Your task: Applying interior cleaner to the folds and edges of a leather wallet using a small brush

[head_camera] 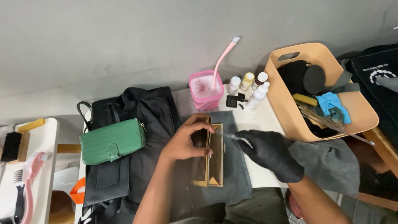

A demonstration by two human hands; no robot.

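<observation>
Grey wall (124,37), white table (265,120)

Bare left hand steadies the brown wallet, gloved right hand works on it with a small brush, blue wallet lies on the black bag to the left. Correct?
Not quite: the head view shows the wallet on the black bag is green, not blue. The rest holds: bare left hand on the brown wallet, gloved right hand with a small brush.

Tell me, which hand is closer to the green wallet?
Left. The bare left hand rests on the brown wallet, just right of the green wallet. The gloved right hand is farther right, beyond the brown one.
</observation>
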